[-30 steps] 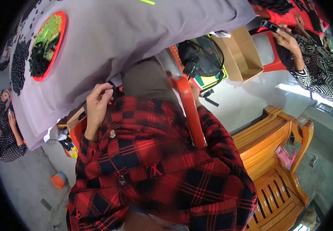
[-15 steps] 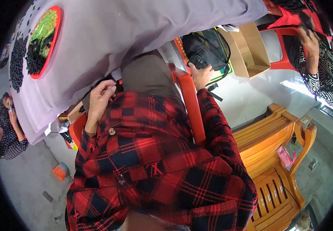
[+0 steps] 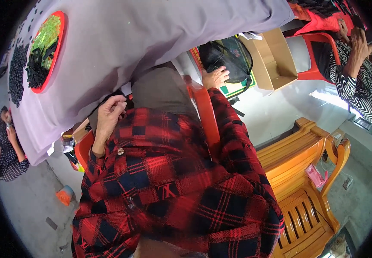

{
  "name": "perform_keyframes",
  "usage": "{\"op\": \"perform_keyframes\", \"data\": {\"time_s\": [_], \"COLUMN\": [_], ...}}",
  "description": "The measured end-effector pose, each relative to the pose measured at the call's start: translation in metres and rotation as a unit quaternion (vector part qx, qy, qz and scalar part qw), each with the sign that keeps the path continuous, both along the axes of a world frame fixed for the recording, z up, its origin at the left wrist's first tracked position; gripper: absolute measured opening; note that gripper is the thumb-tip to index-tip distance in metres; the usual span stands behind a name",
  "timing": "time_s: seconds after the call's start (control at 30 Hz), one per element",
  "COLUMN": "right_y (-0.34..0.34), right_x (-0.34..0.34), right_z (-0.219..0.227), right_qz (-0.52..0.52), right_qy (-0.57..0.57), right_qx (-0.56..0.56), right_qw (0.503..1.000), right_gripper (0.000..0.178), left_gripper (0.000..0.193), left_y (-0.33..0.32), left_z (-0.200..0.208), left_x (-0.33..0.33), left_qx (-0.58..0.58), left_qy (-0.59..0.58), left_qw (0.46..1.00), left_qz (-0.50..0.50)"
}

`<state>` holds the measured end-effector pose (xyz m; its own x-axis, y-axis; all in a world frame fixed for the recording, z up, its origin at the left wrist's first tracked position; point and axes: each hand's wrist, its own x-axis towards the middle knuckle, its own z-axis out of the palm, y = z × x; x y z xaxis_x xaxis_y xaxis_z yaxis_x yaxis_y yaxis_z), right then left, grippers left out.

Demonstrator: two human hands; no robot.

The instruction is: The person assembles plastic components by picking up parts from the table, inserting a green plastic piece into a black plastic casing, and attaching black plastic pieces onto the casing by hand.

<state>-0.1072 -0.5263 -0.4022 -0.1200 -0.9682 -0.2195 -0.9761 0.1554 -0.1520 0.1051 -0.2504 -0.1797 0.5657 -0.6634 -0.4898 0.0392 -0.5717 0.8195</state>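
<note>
My right hand (image 3: pixel 216 78) reaches out beside the red chair I sit on. Its fingers lie stretched over the lower edge of a black mesh bag (image 3: pixel 231 56); the underside of the hand is hidden. Beneath the bag, part of a green and yellow box (image 3: pixel 241 87) shows. My left hand (image 3: pixel 110 114) rests by my left thigh at the edge of the grey tablecloth (image 3: pixel 121 38). Its fingers are curled together, thumb against them, and whatever they hold, if anything, cannot be made out.
On the table at left are a red tray (image 3: pixel 62 38) of green and black strips and scattered black pieces (image 3: pixel 17 77). An open cardboard box (image 3: pixel 276 64) stands right of the bag, a wooden bench (image 3: pixel 297 167) nearer. Another person (image 3: pixel 362 86) sits far right, one (image 3: pixel 7 146) at left.
My right hand has shifted slightly left and down on the bag, its fingers now lying over the lower edge. My left hand keeps its curl. The whole view has shifted a little.
</note>
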Motion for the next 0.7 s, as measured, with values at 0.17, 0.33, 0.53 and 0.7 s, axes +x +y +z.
{"op": "perform_keyframes", "data": {"time_s": [0.17,0.33,0.53,0.7], "right_y": [0.002,0.003,-0.013,-0.06], "right_x": [-0.003,-0.012,-0.044,-0.074], "right_z": [-0.001,0.004,0.017,0.043], "right_qz": [0.002,0.029,0.071,0.13], "right_qy": [-0.008,-0.076,-0.09,-0.01], "right_qx": [-0.004,-0.009,0.014,0.097], "right_qw": [1.0,0.997,0.993,0.987], "right_gripper": [0.087,0.088,0.094,0.092], "left_gripper": [0.015,0.015,0.015,0.015], "left_y": [-0.001,0.001,0.0,-0.002], "left_z": [0.0,0.005,0.004,-0.001], "left_x": [0.001,0.001,0.001,-0.001], "left_qx": [0.012,0.002,0.006,0.0], "left_qy": [0.003,-0.001,-0.009,0.0], "left_qw": [1.0,1.0,1.0,1.0], "left_qz": [-0.001,0.003,0.001,-0.003]}}
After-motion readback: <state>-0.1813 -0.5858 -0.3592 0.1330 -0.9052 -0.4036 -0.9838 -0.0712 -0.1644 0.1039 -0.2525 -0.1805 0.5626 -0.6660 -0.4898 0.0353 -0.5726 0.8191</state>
